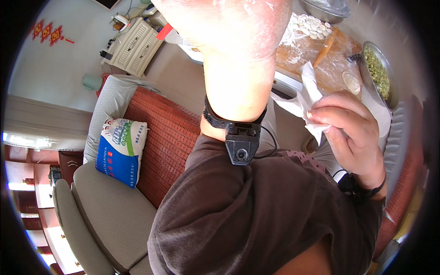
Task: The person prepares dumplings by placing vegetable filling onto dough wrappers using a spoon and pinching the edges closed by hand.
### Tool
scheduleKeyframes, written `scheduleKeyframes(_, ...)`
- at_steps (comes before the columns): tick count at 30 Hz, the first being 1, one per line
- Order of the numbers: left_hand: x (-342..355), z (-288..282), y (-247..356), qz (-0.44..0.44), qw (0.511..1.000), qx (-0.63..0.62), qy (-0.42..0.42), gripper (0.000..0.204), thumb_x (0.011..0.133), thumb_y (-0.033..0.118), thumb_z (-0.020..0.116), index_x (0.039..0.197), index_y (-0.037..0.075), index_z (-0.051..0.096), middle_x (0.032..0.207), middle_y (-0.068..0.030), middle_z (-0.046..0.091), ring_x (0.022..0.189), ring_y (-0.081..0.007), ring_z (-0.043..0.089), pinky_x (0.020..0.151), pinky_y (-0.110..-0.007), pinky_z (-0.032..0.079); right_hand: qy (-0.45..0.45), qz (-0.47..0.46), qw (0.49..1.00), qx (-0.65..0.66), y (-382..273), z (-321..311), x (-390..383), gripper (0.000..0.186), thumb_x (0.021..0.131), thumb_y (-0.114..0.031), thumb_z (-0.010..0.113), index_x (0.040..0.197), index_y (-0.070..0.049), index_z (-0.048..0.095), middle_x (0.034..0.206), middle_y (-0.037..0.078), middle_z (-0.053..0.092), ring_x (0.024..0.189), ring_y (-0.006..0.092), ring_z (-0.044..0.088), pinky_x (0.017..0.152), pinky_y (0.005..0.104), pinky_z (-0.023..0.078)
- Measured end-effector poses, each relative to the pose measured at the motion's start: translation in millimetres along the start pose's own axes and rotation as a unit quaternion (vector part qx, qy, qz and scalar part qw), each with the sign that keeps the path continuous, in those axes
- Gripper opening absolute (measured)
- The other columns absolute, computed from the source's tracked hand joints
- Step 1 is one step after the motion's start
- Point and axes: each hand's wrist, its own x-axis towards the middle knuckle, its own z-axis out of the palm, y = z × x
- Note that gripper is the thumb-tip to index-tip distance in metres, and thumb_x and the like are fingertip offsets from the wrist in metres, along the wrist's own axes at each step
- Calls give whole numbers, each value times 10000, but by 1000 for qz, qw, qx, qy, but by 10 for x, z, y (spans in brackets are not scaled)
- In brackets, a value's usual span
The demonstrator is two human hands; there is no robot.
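Note:
My left hand, dusted with flour, is raised very close to the camera, its fingers cut off by the top edge. A black camera is strapped to that forearm. At right, my right hand pinches a crumpled white tissue. Behind it lies a floury wooden board with several small white dough pieces, a wooden rolling pin and a round dough disc. A metal bowl of chopped green filling sits at the board's right.
A grey sofa with red mat and blue-and-white pillow stands at left. A white drawer cabinet stands beyond, a red wall hanging left of it. A plastic-covered metal bowl is at the top right.

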Motion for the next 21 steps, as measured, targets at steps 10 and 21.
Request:
scheduleKeyframes(10,-172,-98,-17,2,999,32,33,406,797,248,435,1131,21,399,938,-102,535,827,-207,529,735,-331,439,-75,-144,980,115,-192,224,291,195,662,-42,600,851,-7,569,896,114,528,768,221,544,673,292,449)
scheduleKeyframes(21,-209,-175,-39,4,998,37,56,400,807,282,423,1105,15,408,979,-120,521,867,-222,519,759,-352,428,-120,-228,965,-56,-217,265,297,230,655,-70,602,853,35,552,910,126,471,819,242,520,708,291,466)
